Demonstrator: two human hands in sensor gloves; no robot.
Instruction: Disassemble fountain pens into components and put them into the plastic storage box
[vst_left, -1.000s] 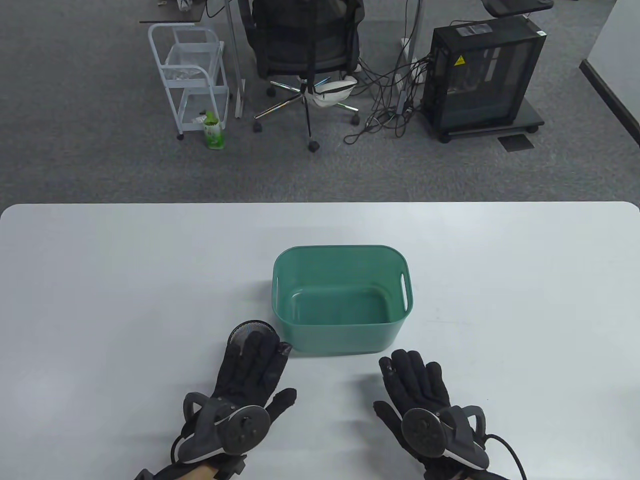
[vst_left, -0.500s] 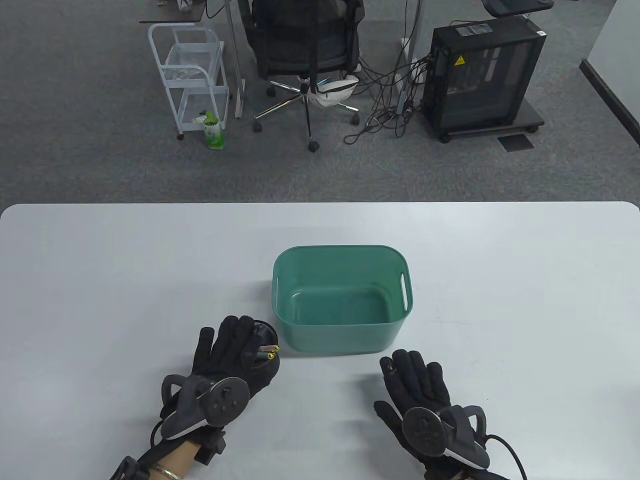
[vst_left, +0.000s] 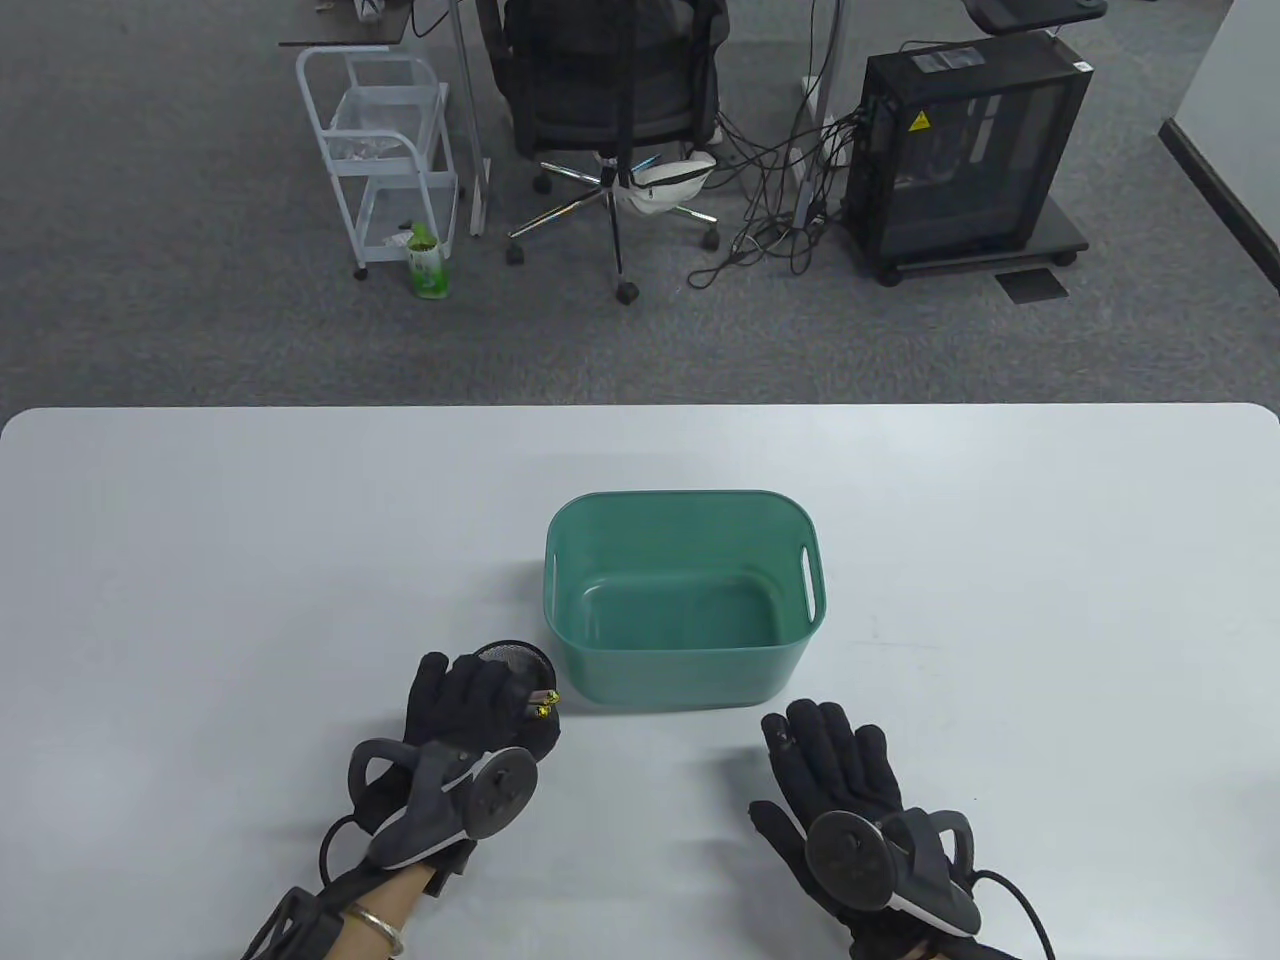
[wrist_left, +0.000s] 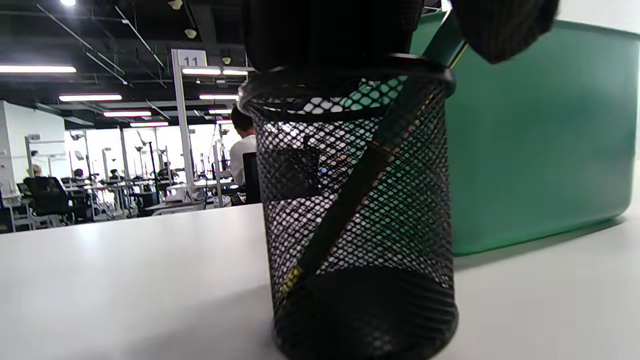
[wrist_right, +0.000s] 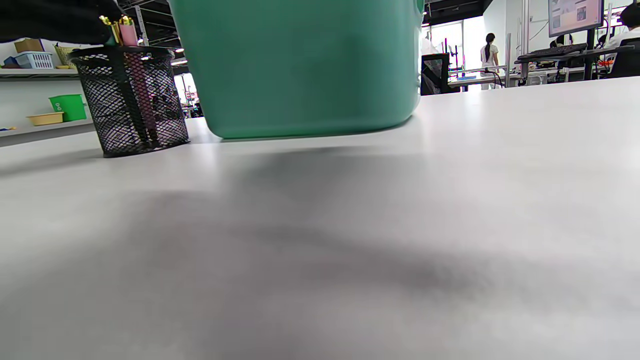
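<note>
Left hand (vst_left: 470, 705) fingers curled downward; right hand (vst_left: 835, 770) flat, fingers straight

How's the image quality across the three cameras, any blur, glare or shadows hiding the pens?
Table view: sharp and evenly lit, though the left hand covers most of the mesh pen holder. Left wrist view: holder sharp, bright background lights, dark glove blocking the top. Right wrist view: near table blurred and shadowed; green box soft.

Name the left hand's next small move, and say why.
Probably lift one pen straight up out of the mesh cup: the left hand sits at the cup's rim on the pen tops, the box is empty, and the right hand lies idle.
</note>
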